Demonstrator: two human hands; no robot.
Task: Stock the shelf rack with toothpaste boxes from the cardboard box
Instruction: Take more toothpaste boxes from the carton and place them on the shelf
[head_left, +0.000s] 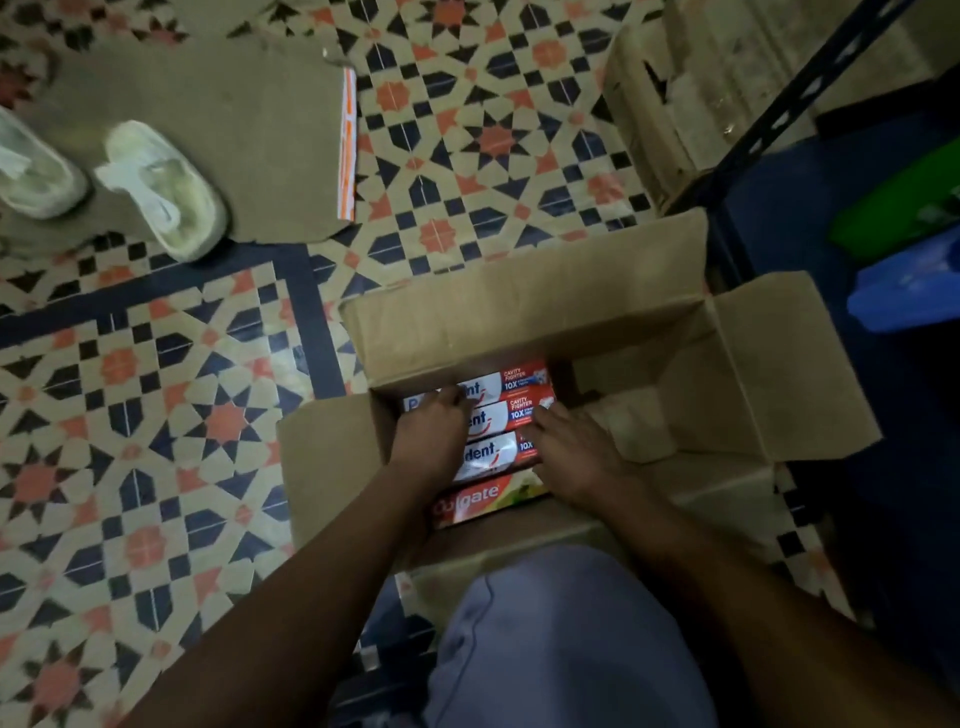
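Observation:
An open cardboard box (519, 312) stands on the tiled floor in front of me. Inside lie three red-and-white Pepsodent toothpaste boxes (506, 387) side by side, and a red Colgate box (478, 501) nearest me. My left hand (431, 436) rests on the left ends of the Pepsodent boxes, fingers curled over them. My right hand (574, 452) lies on their right ends, fingers spread. The right half of the carton shows a bare cardboard bottom (639, 421). The dark blue shelf rack (779, 218) stands at the right.
A flat cardboard sheet (208, 130) with two white shoes (166, 192) lies at the upper left. A worn wooden crate (691, 93) sits at the top right. Green (893, 208) and blue packs (904, 296) lie on the rack's low shelf. My knee (561, 639) is just below the carton.

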